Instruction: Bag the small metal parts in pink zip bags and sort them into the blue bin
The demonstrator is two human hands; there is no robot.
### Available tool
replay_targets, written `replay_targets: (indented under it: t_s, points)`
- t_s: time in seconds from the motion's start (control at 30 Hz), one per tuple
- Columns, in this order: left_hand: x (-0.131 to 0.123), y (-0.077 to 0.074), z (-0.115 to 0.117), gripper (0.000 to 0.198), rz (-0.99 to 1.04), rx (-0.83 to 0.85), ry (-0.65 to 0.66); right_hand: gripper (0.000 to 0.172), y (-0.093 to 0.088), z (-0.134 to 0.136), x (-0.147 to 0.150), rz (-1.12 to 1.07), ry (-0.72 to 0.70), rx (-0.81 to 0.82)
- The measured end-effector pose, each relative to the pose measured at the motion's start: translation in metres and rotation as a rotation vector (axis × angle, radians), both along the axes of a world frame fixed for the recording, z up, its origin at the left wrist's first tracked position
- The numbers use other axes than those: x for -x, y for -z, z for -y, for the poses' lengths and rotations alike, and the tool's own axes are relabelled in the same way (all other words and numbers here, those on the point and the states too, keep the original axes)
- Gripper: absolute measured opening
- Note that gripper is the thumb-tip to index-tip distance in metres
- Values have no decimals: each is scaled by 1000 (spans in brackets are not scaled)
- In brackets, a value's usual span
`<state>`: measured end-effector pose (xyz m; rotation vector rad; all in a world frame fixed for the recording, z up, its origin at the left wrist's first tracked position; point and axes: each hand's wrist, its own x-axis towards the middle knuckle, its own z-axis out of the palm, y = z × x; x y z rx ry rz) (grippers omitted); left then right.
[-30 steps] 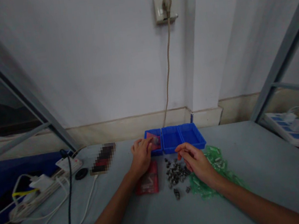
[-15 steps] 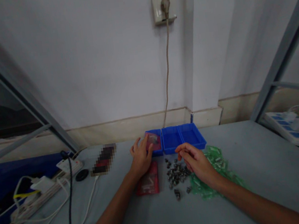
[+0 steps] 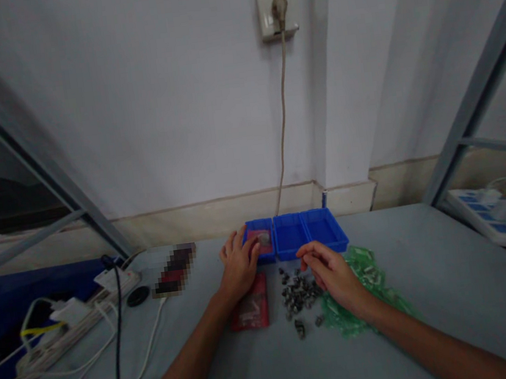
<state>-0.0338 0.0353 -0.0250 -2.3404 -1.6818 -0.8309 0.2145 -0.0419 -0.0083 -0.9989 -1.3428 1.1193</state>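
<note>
My left hand [image 3: 240,263] is open at the left blue tray [image 3: 259,222], fingers spread over its left rim. Inside that tray lies a red plastic bag [image 3: 263,239] with something grey in it. Below the hand, a second red bag [image 3: 252,306] with small pieces rests on the table. My right hand [image 3: 330,271] hovers by a pile of small metal parts [image 3: 300,292], its fingers curled together; whatever they hold, if anything, is hidden. Under the right wrist spread green plastic bags [image 3: 368,280]. Two more blue trays, a middle one [image 3: 290,234] and a right one [image 3: 325,230], stand alongside.
A blurred-out phone-like object [image 3: 176,269], a black round disc [image 3: 137,296] and a power strip [image 3: 46,350] with cables lie at the left. The wall rises behind the trays, with a plugged-in socket [image 3: 277,8]. A white-and-blue box [image 3: 487,216] is at the right.
My left hand's fingers have drawn back left off the red bag, which now lies lower and flatter inside the left tray. My right hand has stayed put.
</note>
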Motion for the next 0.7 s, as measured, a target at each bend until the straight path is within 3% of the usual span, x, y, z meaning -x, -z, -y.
replay_targets:
  t_s: [0.27, 0.47, 0.7]
  points:
    - [1, -1, 3, 35, -32, -63, 72, 27, 0, 0, 0, 4, -3, 6]
    - [-2, -12, 12, 37, -94, -66, 242, 26, 0, 0, 0, -2, -4, 6]
    - [-3, -11, 13, 34, -86, -78, 221, 27, 1, 0, 0, 7, -6, -1]
